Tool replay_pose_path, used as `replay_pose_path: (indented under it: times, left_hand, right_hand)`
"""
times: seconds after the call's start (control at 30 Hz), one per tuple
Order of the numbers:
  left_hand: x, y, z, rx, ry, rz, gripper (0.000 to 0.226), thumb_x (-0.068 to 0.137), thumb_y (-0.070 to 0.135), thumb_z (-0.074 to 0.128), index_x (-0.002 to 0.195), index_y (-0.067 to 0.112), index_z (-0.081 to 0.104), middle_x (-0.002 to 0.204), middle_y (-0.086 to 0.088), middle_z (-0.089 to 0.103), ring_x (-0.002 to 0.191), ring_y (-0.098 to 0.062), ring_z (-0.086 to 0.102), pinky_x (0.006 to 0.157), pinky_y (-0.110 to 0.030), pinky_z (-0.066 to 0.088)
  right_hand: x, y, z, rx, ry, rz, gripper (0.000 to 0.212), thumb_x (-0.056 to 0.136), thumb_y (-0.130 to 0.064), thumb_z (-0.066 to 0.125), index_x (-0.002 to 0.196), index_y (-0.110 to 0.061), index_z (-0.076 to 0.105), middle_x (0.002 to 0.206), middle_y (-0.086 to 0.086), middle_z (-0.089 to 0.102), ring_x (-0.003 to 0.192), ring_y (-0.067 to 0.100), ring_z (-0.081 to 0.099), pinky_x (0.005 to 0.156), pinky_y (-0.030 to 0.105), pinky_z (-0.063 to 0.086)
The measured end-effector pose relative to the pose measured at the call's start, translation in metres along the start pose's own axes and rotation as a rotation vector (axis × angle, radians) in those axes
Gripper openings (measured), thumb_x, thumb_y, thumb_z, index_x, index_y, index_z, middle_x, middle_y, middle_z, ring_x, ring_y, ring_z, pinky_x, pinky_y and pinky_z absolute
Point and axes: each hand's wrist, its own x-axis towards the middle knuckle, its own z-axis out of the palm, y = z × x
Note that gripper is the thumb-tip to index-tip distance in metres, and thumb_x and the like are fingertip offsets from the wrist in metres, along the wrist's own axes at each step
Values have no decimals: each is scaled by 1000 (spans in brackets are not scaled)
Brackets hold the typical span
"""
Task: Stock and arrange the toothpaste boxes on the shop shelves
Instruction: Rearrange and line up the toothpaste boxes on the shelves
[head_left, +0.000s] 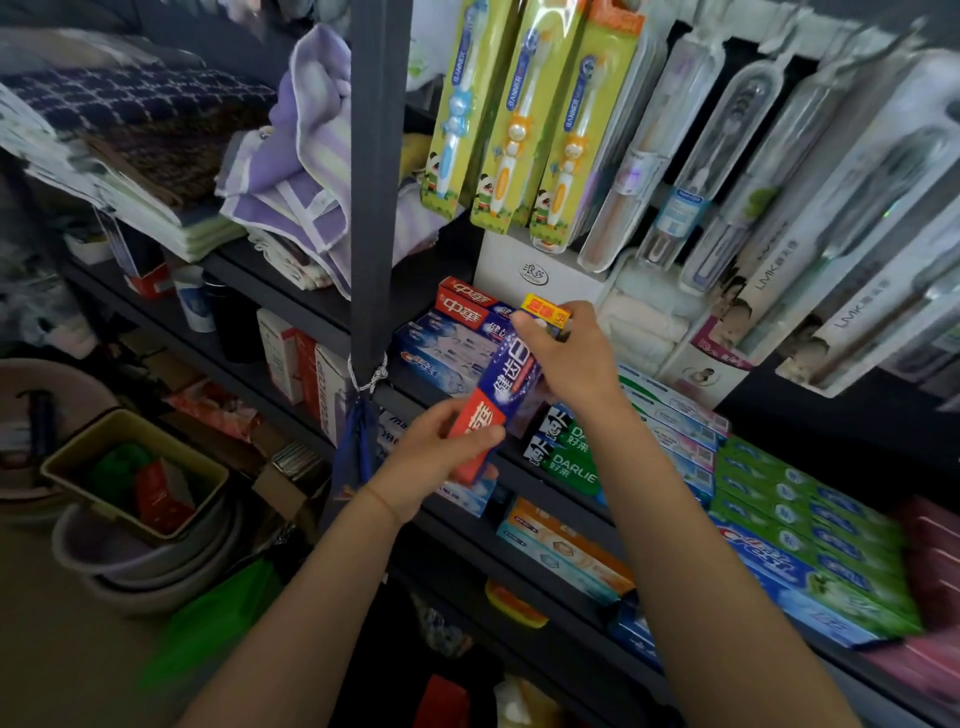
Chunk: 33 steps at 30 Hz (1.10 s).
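I hold a red and blue toothpaste box (506, 382) tilted in front of the middle shelf. My left hand (431, 462) grips its red lower end. My right hand (563, 351) grips its upper end, which carries a yellow tag (545, 310). Just behind it, a stack of matching red and blue boxes (470, 306) lies on blue boxes (441, 351) on the shelf. Green boxes with a man's face (569, 452) lie to the right, then more blue, pink and green toothpaste boxes (800, 525).
A dark metal shelf post (376, 182) stands just left of the boxes, with a cord tied round it. Toothbrush packs (519, 119) hang above. Folded towels (306, 156) fill the upper left shelf. Basins and a tan bin (135, 467) sit on the floor at left.
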Motion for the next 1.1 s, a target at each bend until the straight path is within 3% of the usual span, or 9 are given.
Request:
replay_pose_path:
  times: [0.1, 0.3, 0.43, 0.5, 0.73, 0.83, 0.93, 1.0, 1.1]
  left_hand:
    - [-1, -3, -14, -74, 145, -4, 47, 69, 37, 78, 108, 15, 61, 100, -3, 71, 71, -13, 70, 59, -28, 54]
    - [11, -6, -32, -532, 238, -99, 25, 93, 29, 66, 113, 15, 60, 92, -2, 70, 78, -13, 64, 72, -27, 51]
    - [26, 4, -24, -642, 317, -47, 12, 97, 18, 61, 108, 13, 59, 112, -11, 67, 100, -21, 65, 72, -31, 55]
    - [33, 10, -22, -604, 312, 6, 14, 99, 15, 57, 112, 13, 60, 113, -9, 67, 103, -19, 65, 77, -33, 56]
    - [56, 20, -15, -453, 202, 79, 28, 98, 8, 54, 125, 13, 62, 109, -5, 71, 103, -16, 68, 90, -31, 55]
    - [74, 8, -29, 68, 365, 137, 52, 89, 15, 65, 138, 9, 50, 127, -8, 58, 115, -20, 57, 104, -39, 48]
    - [79, -8, -37, 884, 376, 500, 48, 83, 3, 68, 130, 5, 58, 135, -16, 51, 125, -31, 48, 109, -43, 39]
    - [82, -12, -35, 1119, 264, 602, 52, 81, 8, 71, 131, 7, 58, 142, -19, 49, 133, -38, 42, 111, -51, 36]
    - [92, -12, -27, 1290, 191, 519, 60, 90, 29, 65, 146, 19, 44, 158, -11, 32, 148, -32, 22, 121, -49, 16]
  right_hand:
    - [3, 7, -8, 100, -28, 92, 46, 83, -49, 73, 105, -13, 54, 94, 6, 69, 72, 16, 63, 55, 28, 48]
    - [-4, 12, -27, 283, -18, 242, 52, 85, -43, 72, 118, -11, 50, 88, 8, 67, 64, 20, 64, 58, 35, 50]
    - [-5, 14, -60, -54, -390, 102, 52, 78, -40, 81, 120, -22, 57, 106, 4, 69, 90, 21, 68, 87, 44, 56]
    - [-7, 10, -70, -280, -497, 49, 48, 75, -43, 82, 115, -23, 65, 109, 1, 67, 99, 21, 65, 90, 38, 53]
    - [-6, -1, -45, -578, -389, -103, 43, 83, -49, 73, 106, -13, 65, 100, 2, 63, 89, 21, 61, 75, 35, 51]
    - [7, 3, -27, -760, -231, -192, 47, 88, -49, 66, 116, -12, 58, 114, 7, 62, 102, 25, 58, 83, 36, 45]
    - [22, 10, -11, -927, -122, -256, 52, 92, -54, 58, 122, -12, 52, 123, 10, 59, 114, 29, 53, 95, 43, 37]
    - [30, 15, -2, -930, -97, -278, 54, 92, -55, 57, 124, -12, 51, 125, 10, 58, 117, 29, 51, 97, 44, 35]
    - [41, 18, 14, -919, -68, -306, 55, 93, -54, 55, 127, -10, 49, 128, 11, 56, 120, 29, 48, 99, 44, 34]
